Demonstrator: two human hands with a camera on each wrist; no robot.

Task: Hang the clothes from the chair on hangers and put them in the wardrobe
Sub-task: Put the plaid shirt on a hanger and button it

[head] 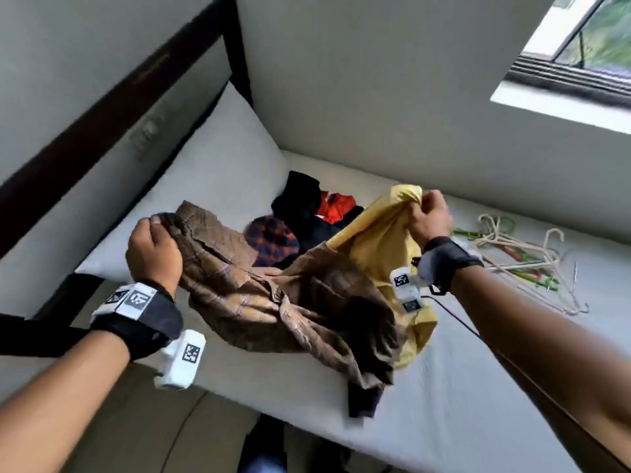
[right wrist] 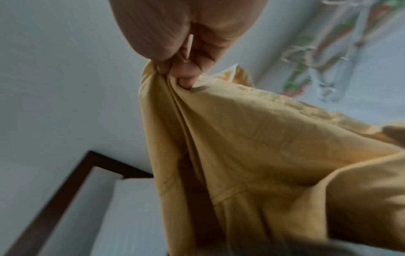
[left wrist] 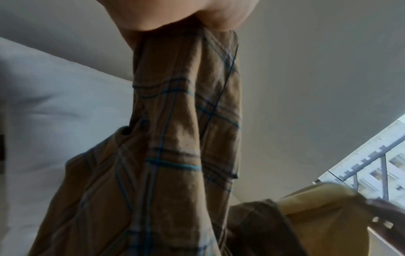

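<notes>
My left hand (head: 153, 250) grips one end of a brown plaid shirt (head: 290, 302), which hangs crumpled over the bed; the left wrist view shows the brown plaid shirt (left wrist: 179, 121) bunched under my left hand (left wrist: 179, 15). My right hand (head: 428, 218) pinches a bunched corner of a yellow garment (head: 382, 247), lifted above the mattress and partly tucked behind the brown shirt. In the right wrist view my fingers (right wrist: 186, 71) clamp the yellow garment (right wrist: 252, 138). A tangle of hangers (head: 522, 257) lies on the bed to the right.
More clothes (head: 307, 220), black, red and a dark check, are heaped on the white mattress (head: 461, 387) near a pillow (head: 218, 179). A dark bed frame (head: 102, 107) runs along the left. Grey walls and a window (head: 580, 46) stand behind.
</notes>
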